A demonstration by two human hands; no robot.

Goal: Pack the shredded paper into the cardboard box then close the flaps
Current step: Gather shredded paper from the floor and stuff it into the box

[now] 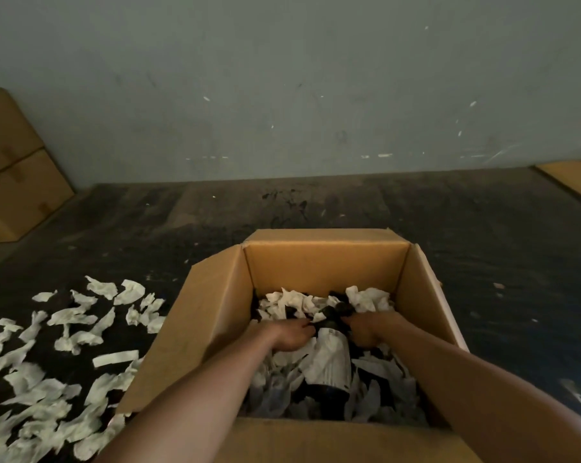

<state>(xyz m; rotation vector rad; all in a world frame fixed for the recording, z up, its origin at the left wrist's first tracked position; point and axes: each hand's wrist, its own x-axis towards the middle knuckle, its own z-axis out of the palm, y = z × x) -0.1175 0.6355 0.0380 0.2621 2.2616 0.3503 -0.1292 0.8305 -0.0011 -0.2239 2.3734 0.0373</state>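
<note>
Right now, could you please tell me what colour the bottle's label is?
White, on the dark bottle's label inside the brown cardboard box; head view.

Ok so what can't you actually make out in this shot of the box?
Head view only:
- Bottle label text: too small and dim.
- Left hand and right hand fingertips: buried in shredded paper, grip unclear.
- Cardboard box near flap: cut off by the bottom edge.
- Box floor: covered by paper.

Dim, flat light with a soft, slightly blurred picture, wide-angle bending at the edges and darkened corners.
</note>
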